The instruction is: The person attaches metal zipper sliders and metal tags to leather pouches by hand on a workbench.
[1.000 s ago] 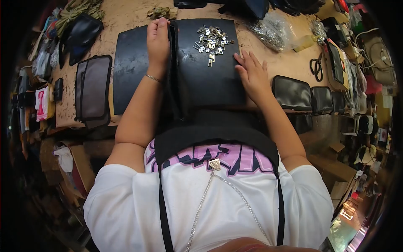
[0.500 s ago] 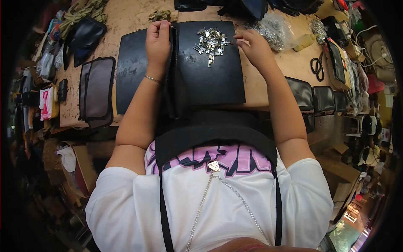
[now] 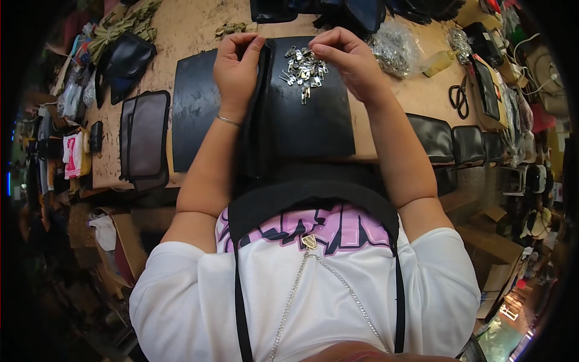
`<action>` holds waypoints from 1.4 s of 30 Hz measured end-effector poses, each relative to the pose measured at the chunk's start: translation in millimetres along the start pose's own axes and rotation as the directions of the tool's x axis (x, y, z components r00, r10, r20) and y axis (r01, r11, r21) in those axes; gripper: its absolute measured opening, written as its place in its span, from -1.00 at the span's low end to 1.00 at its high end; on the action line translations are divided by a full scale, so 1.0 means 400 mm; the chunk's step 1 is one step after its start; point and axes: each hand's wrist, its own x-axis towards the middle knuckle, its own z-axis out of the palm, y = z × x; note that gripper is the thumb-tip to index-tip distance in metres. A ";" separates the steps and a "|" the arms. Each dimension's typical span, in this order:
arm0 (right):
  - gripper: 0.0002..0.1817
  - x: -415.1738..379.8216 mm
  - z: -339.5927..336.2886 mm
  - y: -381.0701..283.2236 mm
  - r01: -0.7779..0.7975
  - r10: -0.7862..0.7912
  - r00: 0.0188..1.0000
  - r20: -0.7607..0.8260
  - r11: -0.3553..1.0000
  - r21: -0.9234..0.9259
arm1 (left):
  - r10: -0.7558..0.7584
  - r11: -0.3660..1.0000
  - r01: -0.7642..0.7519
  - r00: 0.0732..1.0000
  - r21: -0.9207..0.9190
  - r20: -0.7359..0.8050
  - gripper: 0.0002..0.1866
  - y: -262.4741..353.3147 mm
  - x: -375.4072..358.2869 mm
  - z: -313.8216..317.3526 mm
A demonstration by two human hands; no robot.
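Note:
My left hand (image 3: 236,78) is closed, its thumb and fingers pinching the upper end of a long black strip (image 3: 258,114) that looks like zipper tape. The strip runs down across a black board (image 3: 319,123) toward my lap. On the board's right half lies a loose pile of silvery zipper sliders (image 3: 307,71) with pull tabs. Just over the pile's upper right edge is my right hand (image 3: 359,66), thumb and forefinger pinched together. Whatever sits between those fingertips is too small to make out.
A clear plastic bag of metal parts (image 3: 395,48) lies behind my right hand, with black scissors (image 3: 458,101) farther right. Black pouches (image 3: 429,136) line the right front edge. Dark flat panels (image 3: 143,136) rest at left. Black bags (image 3: 356,15) sit at the back.
My right hand has moved left from the board's right edge to above the sliders, its fingers pinched closer. My left hand has shifted slightly right with the strip. The whole view has shifted a little.

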 end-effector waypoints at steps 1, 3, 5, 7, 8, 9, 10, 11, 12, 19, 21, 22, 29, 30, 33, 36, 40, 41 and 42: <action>-0.87 0.004 0.023 -0.006 -0.050 0.044 0.998 0.037 0.985 0.167 | -0.002 1.000 0.002 1.000 0.001 -0.008 -0.84 -0.002 0.001 0.008; -0.84 0.016 0.063 -0.001 -0.056 0.050 0.998 0.034 0.976 0.211 | -0.065 0.997 0.064 0.997 0.031 0.035 -0.82 0.012 -0.002 0.025; -0.84 0.031 0.087 0.004 -0.025 0.026 1.000 0.001 0.991 0.133 | -0.048 0.994 0.039 0.995 0.104 0.083 -0.77 0.036 -0.004 0.035; -0.82 0.041 0.084 0.017 -0.047 0.052 0.997 -0.059 0.996 0.077 | -0.038 0.997 0.031 0.994 0.068 0.101 -0.77 0.034 -0.003 0.042; -0.81 0.044 0.083 0.020 -0.058 0.062 0.994 -0.089 0.997 0.048 | -0.032 0.998 0.027 0.994 0.050 0.109 -0.77 0.033 -0.002 0.045; -0.80 0.044 0.081 0.016 -0.078 0.082 0.992 -0.091 0.996 0.048 | -0.030 0.998 0.023 0.992 0.059 0.119 -0.74 0.030 -0.001 0.047; -0.79 0.041 0.076 0.010 -0.098 0.102 0.990 -0.092 0.994 0.048 | -0.028 0.997 0.019 0.991 0.069 0.128 -0.72 0.026 -0.001 0.048; -0.77 0.039 0.072 0.006 -0.120 0.124 0.988 -0.093 0.992 0.047 | -0.027 0.997 0.016 0.990 0.078 0.137 -0.69 0.024 -0.001 0.050; -0.77 0.039 0.066 0.005 -0.090 0.087 0.991 -0.101 0.996 -0.026 | -0.012 0.998 0.002 0.988 0.062 0.157 -0.66 0.029 0.000 0.055; -0.81 0.033 0.052 -0.021 -0.003 -0.072 0.985 -0.158 0.902 -0.432 | 0.134 0.904 -0.243 0.942 0.352 0.306 -0.54 0.097 0.000 0.089; -0.80 0.033 0.050 -0.022 0.017 -0.102 0.982 -0.159 0.887 -0.461 | 0.164 0.896 -0.273 0.936 0.351 0.310 -0.55 0.097 0.000 0.094; -0.81 0.033 0.046 -0.019 0.026 -0.110 0.982 -0.156 0.886 -0.464 | 0.160 0.899 -0.268 0.937 0.347 0.310 -0.55 0.100 0.000 0.095; -0.82 0.028 0.050 -0.027 0.046 -0.153 0.976 -0.154 0.839 -0.542 | 0.163 0.887 -0.268 0.944 0.377 0.288 -0.59 0.097 -0.003 0.097; -0.82 0.028 0.051 -0.027 0.054 -0.164 0.976 -0.143 0.822 -0.567 | 0.165 0.879 -0.274 0.943 0.390 0.289 -0.59 0.096 -0.004 0.096; -0.81 0.028 0.053 -0.029 0.092 -0.208 0.972 -0.105 0.756 -0.648 | 0.173 0.847 -0.298 0.938 0.441 0.300 -0.60 0.095 -0.004 0.095; -0.82 0.024 0.060 -0.040 0.136 -0.253 0.966 -0.055 0.677 -0.723 | 0.171 0.841 -0.294 0.941 0.454 0.292 -0.63 0.082 -0.005 0.092; -0.82 0.021 0.063 -0.044 0.046 -0.137 0.987 -0.081 0.735 -0.677 | 0.026 0.949 -0.105 0.966 0.298 0.258 -0.68 0.065 -0.001 0.082; -0.81 0.022 0.062 -0.043 -0.009 -0.074 0.992 -0.105 0.775 -0.632 | -0.036 0.966 -0.035 0.962 0.257 0.269 -0.68 0.069 -0.002 0.079; -0.79 0.025 0.051 -0.033 0.012 -0.084 0.992 -0.095 0.808 -0.589 | -0.047 0.970 -0.021 0.962 0.243 0.270 -0.70 0.072 -0.002 0.080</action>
